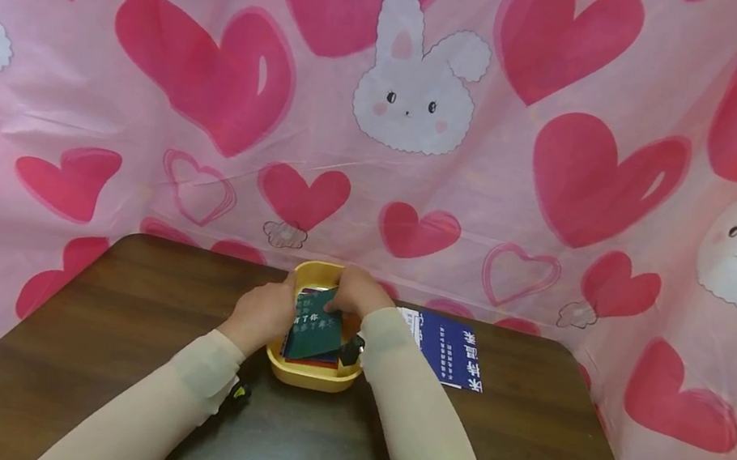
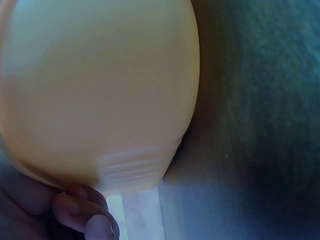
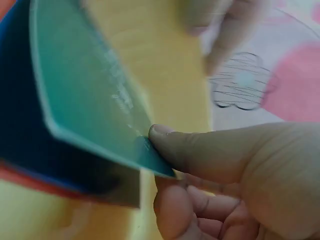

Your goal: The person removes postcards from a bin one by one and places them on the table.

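A yellow plastic basket (image 1: 310,381) stands near the far edge of the table. My left hand (image 1: 257,313) grips its left rim; the left wrist view shows curled fingers (image 2: 82,210) at the edge of the smooth outer wall (image 2: 100,90). Inside the basket, my right hand (image 1: 357,294) pinches a dark green card (image 1: 314,336) with pale lettering between thumb and fingers. The card is tilted up at the pinched corner in the right wrist view. Beneath it lie other cards, a dark blue one (image 3: 20,115) and a red-edged one (image 3: 30,179) among them.
To the right of the basket, a blue printed card (image 1: 454,348) lies on the brown wooden table (image 1: 523,446), overlapping white sheets. Behind the table hangs a pink cloth (image 1: 326,132) with hearts and rabbits.
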Demonstrator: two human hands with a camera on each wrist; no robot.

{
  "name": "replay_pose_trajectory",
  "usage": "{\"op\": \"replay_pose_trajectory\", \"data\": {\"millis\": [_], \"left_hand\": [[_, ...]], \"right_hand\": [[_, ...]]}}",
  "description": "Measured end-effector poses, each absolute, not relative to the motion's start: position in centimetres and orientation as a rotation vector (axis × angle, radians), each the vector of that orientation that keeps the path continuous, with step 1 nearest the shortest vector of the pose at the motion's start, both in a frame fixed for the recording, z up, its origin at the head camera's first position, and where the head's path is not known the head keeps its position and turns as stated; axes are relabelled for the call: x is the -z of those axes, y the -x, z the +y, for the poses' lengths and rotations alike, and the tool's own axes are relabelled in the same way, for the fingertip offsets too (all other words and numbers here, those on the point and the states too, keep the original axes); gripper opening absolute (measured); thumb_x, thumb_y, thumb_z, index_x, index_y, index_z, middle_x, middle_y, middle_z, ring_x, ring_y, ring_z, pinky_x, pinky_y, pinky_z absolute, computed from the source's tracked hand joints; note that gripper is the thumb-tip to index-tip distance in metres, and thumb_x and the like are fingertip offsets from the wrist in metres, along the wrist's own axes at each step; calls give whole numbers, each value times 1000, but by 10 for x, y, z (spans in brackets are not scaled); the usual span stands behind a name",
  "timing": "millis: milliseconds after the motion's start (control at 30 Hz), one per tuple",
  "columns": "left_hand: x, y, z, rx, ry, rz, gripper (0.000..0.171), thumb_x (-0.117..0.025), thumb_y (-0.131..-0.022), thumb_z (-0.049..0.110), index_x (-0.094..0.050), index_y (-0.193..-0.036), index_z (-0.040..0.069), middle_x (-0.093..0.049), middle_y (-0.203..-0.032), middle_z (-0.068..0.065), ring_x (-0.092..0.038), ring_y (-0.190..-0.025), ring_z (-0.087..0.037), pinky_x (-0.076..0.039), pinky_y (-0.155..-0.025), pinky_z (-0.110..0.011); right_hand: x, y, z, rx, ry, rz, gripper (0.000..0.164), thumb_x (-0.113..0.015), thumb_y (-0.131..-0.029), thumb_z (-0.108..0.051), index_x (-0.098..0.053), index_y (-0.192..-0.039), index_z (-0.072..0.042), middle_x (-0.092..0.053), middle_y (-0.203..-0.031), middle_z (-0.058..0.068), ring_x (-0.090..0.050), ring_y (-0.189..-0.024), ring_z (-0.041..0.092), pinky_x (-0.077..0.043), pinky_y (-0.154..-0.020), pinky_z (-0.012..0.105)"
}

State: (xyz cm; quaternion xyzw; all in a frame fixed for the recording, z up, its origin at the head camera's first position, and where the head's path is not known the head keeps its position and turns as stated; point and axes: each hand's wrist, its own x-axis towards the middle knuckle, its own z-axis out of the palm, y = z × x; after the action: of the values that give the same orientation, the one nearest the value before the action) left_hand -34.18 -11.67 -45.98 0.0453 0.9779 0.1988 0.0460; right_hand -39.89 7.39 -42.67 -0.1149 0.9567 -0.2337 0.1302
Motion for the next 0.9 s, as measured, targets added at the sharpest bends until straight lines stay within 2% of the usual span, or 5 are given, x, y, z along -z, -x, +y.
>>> {"op": "replay_pose_trajectory", "data": {"millis": [100,233,367,767,900], "left_hand": [[460,344,-117,-617,-128,2986,74,-70,-109,34,-41,-171,5,-78,-131,-22,-79,-110,-40,-69,-94,-64],[460,344,-116,-599,-112,2987,75,-69,-110,33,-39,-173,5,-78,-133,-23,-79,-113,-41,-68,-95,-64],[461,344,-116,-571,-106,3004,72,-64,-112,29,-38,-174,4,-77,-134,-24,-79,-114,-41,-68,-96,-64],[463,343,-115,-575,-131,3040,65,-67,-110,26,-44,-167,4,-79,-129,-23,-80,-111,-42,-68,-94,-64],[463,342,-115,-569,-127,3039,66,-66,-111,26,-43,-168,3,-79,-130,-23,-79,-111,-41,-68,-94,-64]], "right_hand": [[422,401,82,798,342,2741,53,-95,-92,-19,-75,-139,-4,-79,-122,12,-75,-89,25,-70,-91,42],[415,400,95,943,295,2696,47,-93,-95,-16,-74,-138,-11,-76,-131,16,-78,-91,29,-71,-85,42],[408,395,112,1103,236,2676,46,-90,-98,-16,-73,-141,-16,-72,-142,17,-74,-107,29,-71,-94,45],[395,388,179,1535,197,2562,53,-74,-107,-6,-60,-158,-13,-66,-153,25,-67,-136,44,-62,-112,66],[393,385,199,1606,158,2527,54,-71,-109,-4,-57,-160,-13,-66,-154,27,-70,-131,43,-63,-110,65]]}}
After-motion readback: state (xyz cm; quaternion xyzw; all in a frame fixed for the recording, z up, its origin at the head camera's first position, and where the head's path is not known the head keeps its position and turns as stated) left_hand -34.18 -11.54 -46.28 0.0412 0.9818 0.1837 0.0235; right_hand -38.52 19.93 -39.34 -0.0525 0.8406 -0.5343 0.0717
